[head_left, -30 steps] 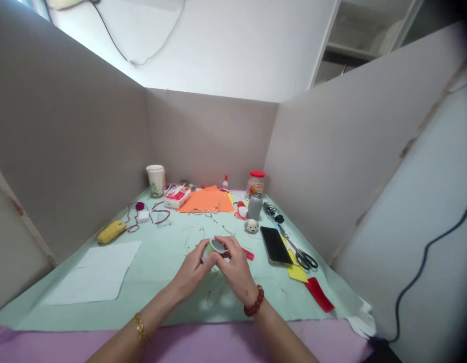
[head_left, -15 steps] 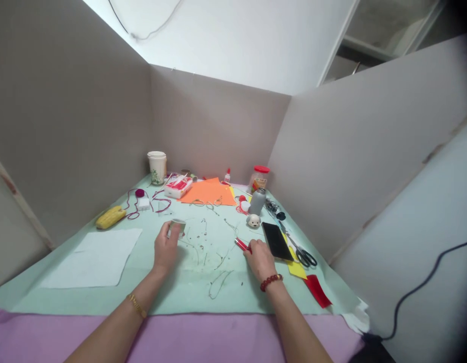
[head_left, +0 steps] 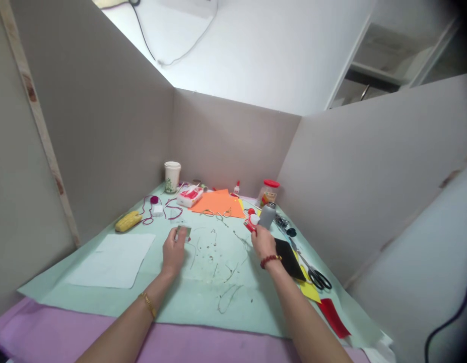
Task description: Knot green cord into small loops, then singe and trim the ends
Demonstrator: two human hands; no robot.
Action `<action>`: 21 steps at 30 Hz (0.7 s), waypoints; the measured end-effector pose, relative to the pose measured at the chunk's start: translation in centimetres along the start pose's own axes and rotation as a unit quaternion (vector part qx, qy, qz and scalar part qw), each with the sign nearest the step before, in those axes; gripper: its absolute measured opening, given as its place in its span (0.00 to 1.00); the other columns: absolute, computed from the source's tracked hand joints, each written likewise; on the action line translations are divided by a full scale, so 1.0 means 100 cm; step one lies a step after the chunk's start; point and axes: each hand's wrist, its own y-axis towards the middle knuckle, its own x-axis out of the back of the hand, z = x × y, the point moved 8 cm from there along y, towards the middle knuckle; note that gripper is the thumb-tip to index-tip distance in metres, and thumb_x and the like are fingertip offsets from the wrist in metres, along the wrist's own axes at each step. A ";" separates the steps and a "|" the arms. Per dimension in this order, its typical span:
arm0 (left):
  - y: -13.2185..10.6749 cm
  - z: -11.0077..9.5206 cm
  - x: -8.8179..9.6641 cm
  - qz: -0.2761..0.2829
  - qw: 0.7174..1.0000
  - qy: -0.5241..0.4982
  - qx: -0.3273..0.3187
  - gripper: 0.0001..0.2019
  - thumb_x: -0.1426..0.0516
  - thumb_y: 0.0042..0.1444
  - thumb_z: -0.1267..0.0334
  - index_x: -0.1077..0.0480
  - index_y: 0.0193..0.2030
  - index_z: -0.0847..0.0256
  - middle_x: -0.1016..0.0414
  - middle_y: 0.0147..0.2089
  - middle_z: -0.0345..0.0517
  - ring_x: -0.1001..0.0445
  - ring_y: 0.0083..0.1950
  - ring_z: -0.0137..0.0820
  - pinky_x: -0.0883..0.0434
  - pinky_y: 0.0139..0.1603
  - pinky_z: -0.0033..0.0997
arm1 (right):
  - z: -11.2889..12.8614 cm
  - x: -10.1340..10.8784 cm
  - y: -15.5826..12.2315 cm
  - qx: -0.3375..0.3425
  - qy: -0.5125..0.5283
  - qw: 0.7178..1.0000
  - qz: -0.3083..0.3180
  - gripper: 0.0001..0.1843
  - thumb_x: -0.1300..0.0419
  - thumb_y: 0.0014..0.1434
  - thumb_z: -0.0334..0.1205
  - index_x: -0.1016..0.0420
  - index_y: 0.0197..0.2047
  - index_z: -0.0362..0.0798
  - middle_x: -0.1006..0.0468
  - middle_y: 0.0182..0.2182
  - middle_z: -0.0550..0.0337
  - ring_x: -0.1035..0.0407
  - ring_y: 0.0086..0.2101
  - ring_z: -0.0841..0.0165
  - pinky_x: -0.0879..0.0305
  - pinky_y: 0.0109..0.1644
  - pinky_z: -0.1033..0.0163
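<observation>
My left hand [head_left: 174, 252] is closed around a short greenish tube [head_left: 184, 232], held over the left-centre of the pale green table cover. My right hand [head_left: 264, 243] grips a small red stick-shaped thing [head_left: 250, 226] with a silvery end; its exact kind is unclear. Just beyond my right fingers stand a grey bottle [head_left: 267, 216] and a white round thing [head_left: 254, 219] with red string. My right hand hides the white dog figure. Thin twigs and crumbs [head_left: 230, 275] lie scattered between the hands.
Left are a yellow corn cob [head_left: 128, 221], white cloth [head_left: 112, 259] and purple yarn [head_left: 154, 200]. Behind stand a white cup [head_left: 172, 177], tissue pack [head_left: 190, 196], orange paper [head_left: 217, 202] and red-lidded jar [head_left: 269, 193]. Right lie a black phone [head_left: 289, 258], scissors [head_left: 317, 277] and red strip [head_left: 333, 318].
My right hand has moved forward with the red thing, toward the grey bottle, and now covers the dog figure. My left hand still holds the tube, now turned slightly. The camera view has shifted.
</observation>
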 end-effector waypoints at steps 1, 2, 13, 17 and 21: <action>-0.001 0.000 -0.002 0.007 1.000 0.000 -0.003 0.18 0.51 0.58 0.46 0.33 0.33 0.59 0.31 0.27 0.38 0.33 0.29 0.31 0.38 0.31 0.27 | 0.006 -0.004 0.012 0.001 -0.001 1.000 0.002 0.14 0.46 0.64 0.43 0.31 0.49 0.45 0.27 0.46 0.53 0.30 0.42 0.65 0.33 0.46 0.55; -0.002 0.000 -0.003 0.014 1.000 0.001 -0.005 0.17 0.51 0.58 0.47 0.33 0.33 0.59 0.30 0.27 0.38 0.33 0.30 0.31 0.38 0.33 0.27 | 0.011 -0.009 0.022 0.001 -0.002 1.000 0.006 0.14 0.45 0.63 0.43 0.31 0.50 0.45 0.28 0.47 0.54 0.30 0.43 0.65 0.32 0.46 0.54; -0.003 0.005 -0.013 0.048 0.999 0.020 -0.007 0.17 0.51 0.58 0.47 0.33 0.34 0.59 0.29 0.28 0.39 0.33 0.31 0.32 0.38 0.34 0.29 | 0.027 -0.037 0.060 0.044 0.026 0.998 0.041 0.17 0.44 0.62 0.42 0.33 0.52 0.45 0.30 0.49 0.53 0.31 0.44 0.63 0.31 0.46 0.52; -0.004 0.003 -0.014 0.052 0.998 0.020 -0.011 0.17 0.51 0.58 0.47 0.33 0.33 0.59 0.29 0.28 0.39 0.32 0.30 0.32 0.38 0.32 0.28 | 0.033 -0.028 0.010 0.147 0.059 0.986 0.042 0.16 0.45 0.63 0.42 0.33 0.53 0.46 0.30 0.51 0.53 0.32 0.47 0.62 0.35 0.50 0.51; -0.008 0.001 -0.018 0.065 0.997 0.026 -0.013 0.17 0.51 0.58 0.47 0.32 0.34 0.59 0.29 0.27 0.38 0.32 0.30 0.31 0.38 0.31 0.27 | 0.035 -0.036 -0.050 0.250 0.073 0.963 0.069 0.16 0.50 0.65 0.37 0.31 0.54 0.51 0.29 0.51 0.56 0.36 0.50 0.67 0.40 0.54 0.62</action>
